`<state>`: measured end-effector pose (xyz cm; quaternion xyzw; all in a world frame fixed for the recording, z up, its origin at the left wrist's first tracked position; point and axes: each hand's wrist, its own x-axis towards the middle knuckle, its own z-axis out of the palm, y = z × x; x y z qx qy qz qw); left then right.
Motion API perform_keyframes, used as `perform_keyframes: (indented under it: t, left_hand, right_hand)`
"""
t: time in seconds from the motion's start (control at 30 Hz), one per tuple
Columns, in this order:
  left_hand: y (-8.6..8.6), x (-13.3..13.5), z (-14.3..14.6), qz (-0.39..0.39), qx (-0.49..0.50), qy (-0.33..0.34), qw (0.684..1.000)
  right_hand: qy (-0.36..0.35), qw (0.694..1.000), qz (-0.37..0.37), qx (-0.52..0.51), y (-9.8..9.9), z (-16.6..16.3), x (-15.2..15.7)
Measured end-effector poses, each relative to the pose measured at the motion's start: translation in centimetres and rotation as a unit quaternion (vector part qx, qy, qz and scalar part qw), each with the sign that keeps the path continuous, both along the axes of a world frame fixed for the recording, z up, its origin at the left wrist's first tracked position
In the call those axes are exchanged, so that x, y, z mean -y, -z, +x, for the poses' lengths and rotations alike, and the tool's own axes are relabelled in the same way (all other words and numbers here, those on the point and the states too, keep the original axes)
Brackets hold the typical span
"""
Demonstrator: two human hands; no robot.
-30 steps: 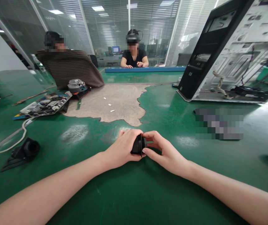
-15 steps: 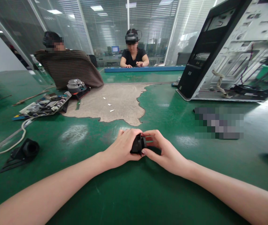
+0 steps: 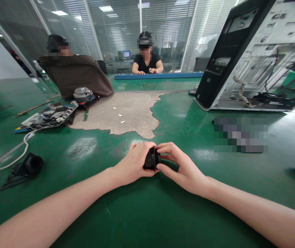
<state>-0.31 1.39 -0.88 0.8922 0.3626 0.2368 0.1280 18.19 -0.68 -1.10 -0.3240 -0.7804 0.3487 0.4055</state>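
Basically left hand [image 3: 134,162] wraps black part [image 3: 151,159] to brace it, right hand [image 3: 181,165] pinches its rim from other side; part held low over green table [image 3: 147,213], mid-front. Matching black piece [image 3: 26,167] lies far left, open PC case [image 3: 253,58] right

Left hand [image 3: 134,163] and right hand [image 3: 182,168] meet, fingers curled.

head cam | looked forward and down across green table [image 3: 142,213] | close above hands | single view
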Motion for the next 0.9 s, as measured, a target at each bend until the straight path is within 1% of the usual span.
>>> perform_keyframes:
  t: [0.13,0.23,0.33,0.43,0.6,0.73,0.8,0.9]
  left_hand:
    - [-0.1,0.0,0.1,-0.007,-0.002,-0.002,1.000]
    - [-0.2,0.1,0.1,-0.023,0.001,-0.018,1.000]
    - [-0.3,0.0,0.1,-0.051,0.012,-0.041,0.998]
    - [-0.2,-0.3,0.1,-0.074,0.022,-0.058,0.995]
    - [0.0,-0.5,0.2,-0.087,0.038,-0.067,0.993]
    - [0.1,-0.1,0.1,-0.042,0.026,-0.046,0.998]
    - [0.2,0.1,0.0,-0.007,0.017,-0.026,1.000]
    - [0.4,0.3,-0.1,0.031,0.013,0.001,0.999]
  right_hand:
    - [0.020,1.000,-0.017,-0.015,-0.1,-0.3,0.1]
    - [0.055,0.997,-0.043,-0.032,-0.1,-0.1,-0.3]
    - [0.105,0.986,-0.117,-0.057,0.0,0.4,-1.0]
    - [0.124,0.971,-0.188,-0.078,-0.1,0.6,-1.7]
    - [0.081,0.961,-0.240,-0.115,-0.5,-0.7,-2.0]
    - [0.055,0.951,-0.281,-0.118,-0.9,-1.7,-1.4]
    - [0.053,0.951,-0.278,-0.124,-0.9,-1.8,-0.9]
    - [0.043,0.959,-0.252,-0.127,-0.6,-1.7,-0.2]
